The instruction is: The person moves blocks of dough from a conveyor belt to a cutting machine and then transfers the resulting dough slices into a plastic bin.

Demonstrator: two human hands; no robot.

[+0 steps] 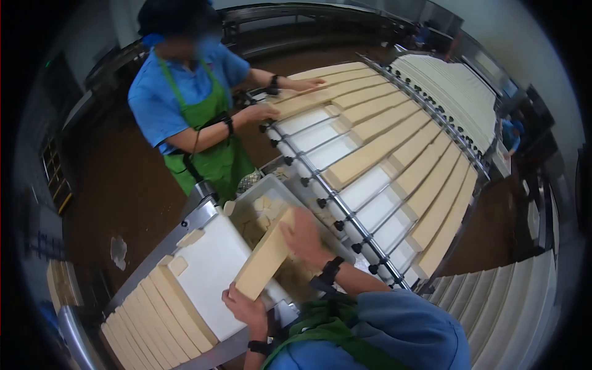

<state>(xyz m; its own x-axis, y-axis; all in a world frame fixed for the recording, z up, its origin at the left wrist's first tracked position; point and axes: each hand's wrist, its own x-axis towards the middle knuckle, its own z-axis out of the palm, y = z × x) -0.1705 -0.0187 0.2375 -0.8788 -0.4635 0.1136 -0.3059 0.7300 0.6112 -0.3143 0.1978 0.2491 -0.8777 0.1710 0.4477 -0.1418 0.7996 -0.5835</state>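
Note:
A long beige bar (pixel 262 262) with a rectangular cross-section slants between my two hands. My left hand (pixel 248 308) closes around its lower end. At the upper end my right hand (pixel 302 235), somewhat blurred by motion, grips the bar with its fingers partly hidden. Under the bar is a grey bin (pixel 250 196) holding broken beige pieces (pixel 266 211). To the left, a white board (pixel 213 253) carries a row of similar bars (pixel 157 317) lying side by side, and a small loose piece (pixel 177 266) rests near them.
A conveyor with metal guide rails (pixel 338 206) and black knobs carries rows of beige bars (pixel 370 154). Across from me, a co-worker in a green apron (pixel 213 145) has both hands on bars there. White ridged trays (pixel 493 308) stand at lower right; another person (pixel 510 132) is further back.

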